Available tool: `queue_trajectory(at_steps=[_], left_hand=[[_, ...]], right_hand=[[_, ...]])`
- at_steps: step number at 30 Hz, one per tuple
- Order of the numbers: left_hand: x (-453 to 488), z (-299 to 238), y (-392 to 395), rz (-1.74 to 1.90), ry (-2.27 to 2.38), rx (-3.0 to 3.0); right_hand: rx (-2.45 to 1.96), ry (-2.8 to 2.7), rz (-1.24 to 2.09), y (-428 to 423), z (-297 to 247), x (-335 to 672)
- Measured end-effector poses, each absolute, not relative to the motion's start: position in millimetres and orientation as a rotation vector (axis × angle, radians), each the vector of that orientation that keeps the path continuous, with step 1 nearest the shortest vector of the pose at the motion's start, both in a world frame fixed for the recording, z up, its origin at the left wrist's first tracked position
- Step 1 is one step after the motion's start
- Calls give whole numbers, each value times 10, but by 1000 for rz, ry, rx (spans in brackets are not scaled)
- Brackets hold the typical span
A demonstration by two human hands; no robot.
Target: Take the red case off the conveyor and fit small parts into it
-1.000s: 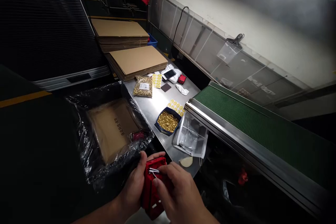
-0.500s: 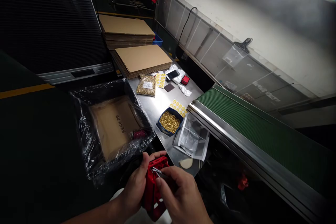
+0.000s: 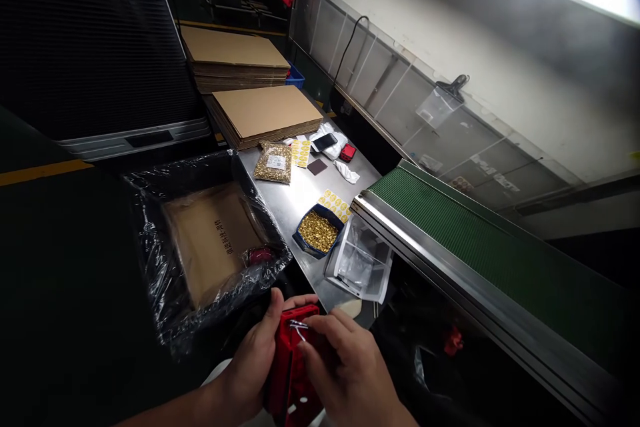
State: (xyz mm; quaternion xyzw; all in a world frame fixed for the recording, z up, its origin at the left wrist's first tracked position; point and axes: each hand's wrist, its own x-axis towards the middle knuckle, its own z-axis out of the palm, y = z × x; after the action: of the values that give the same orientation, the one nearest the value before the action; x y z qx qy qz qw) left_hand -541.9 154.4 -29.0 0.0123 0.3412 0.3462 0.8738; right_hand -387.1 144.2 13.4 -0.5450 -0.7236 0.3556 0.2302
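Observation:
My left hand grips a red plastic part from its left side, thumb over the top edge. My right hand is closed on thin metal tweezers, whose tips touch the top of the red part. Just beyond, on the steel table, a blue tray of small brass pieces sits beside a pile of clear plastic bags.
A box lined with black plastic film stands to the left, with a red piece inside. Further back lie a bag of brass pieces, yellow sticker sheets, a phone and stacks of flat cardboard. A green conveyor belt runs along the right.
Both hands and the red part have stayed together with only slight shifts. The tweezers' tips keep working at the part's top. The view has swung a little.

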Motion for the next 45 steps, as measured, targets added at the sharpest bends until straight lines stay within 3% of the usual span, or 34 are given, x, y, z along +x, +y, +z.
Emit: queue_trajectory(at_steps=[25, 32, 38, 41, 45], left_hand=[[-5384, -268, 1490, 661, 739, 44], [-5416, -245, 1515, 651, 668, -49], [-5368, -260, 1574, 611, 502, -369], [-5273, -282, 1629, 599, 608, -385], [-5231, -439, 1586, 829, 1079, 34]], right_hand=[[-1320, -2095, 1003, 1510, 235, -3770], [-1444, -1898, 862, 1445, 214, -3654], [-1065, -2011, 538, 1366, 121, -3790], [-950, -1979, 460, 1313, 6, -3934], [-1363, -1366, 784, 1320, -124, -3993]])
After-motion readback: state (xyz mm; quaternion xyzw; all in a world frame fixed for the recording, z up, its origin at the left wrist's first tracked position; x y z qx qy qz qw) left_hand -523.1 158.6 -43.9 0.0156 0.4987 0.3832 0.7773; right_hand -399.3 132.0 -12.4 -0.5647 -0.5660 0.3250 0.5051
